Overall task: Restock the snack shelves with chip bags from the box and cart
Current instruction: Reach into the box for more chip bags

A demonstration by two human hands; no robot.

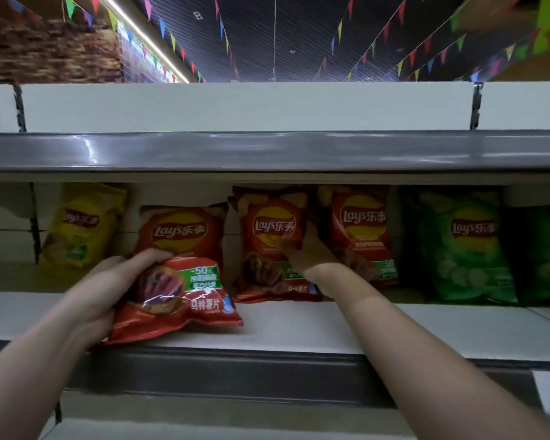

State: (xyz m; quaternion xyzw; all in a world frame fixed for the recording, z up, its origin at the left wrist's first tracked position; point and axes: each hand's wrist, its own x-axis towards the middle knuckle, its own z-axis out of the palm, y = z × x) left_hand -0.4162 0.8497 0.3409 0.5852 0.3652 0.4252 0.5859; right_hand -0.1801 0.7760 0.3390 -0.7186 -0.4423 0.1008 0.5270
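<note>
- So the left hand [108, 281] has its fingers curled over the top of a red chip bag [178, 300], which sits tilted at the front edge of the shelf [331, 328], partly hanging past the lip.
- The right hand [302, 249] reaches deeper in and grips the side of a standing red bag [270, 242], thumb on the front, fingers tucked behind it.
- Biggest risk, I'd say: that front bag slides off the edge if the left grip loosens, since the foil looks slick and puffy.
- Also, nudging the middle bag could topple the neighbouring red bag [359, 236], which is touching it, and maybe the one behind the left hand [181, 230].
- Squeezing too hard would probably crush chips.
- Labels: every bag shows the "Lay's" logo with the Chinese "乐事". The held bag has a green "-50" panel and "马铃薯片" in white.
- A yellow bag [80, 227] sits far left, a green bag [464, 246] on the right.
- Smaller print is too blurry to read.
</note>
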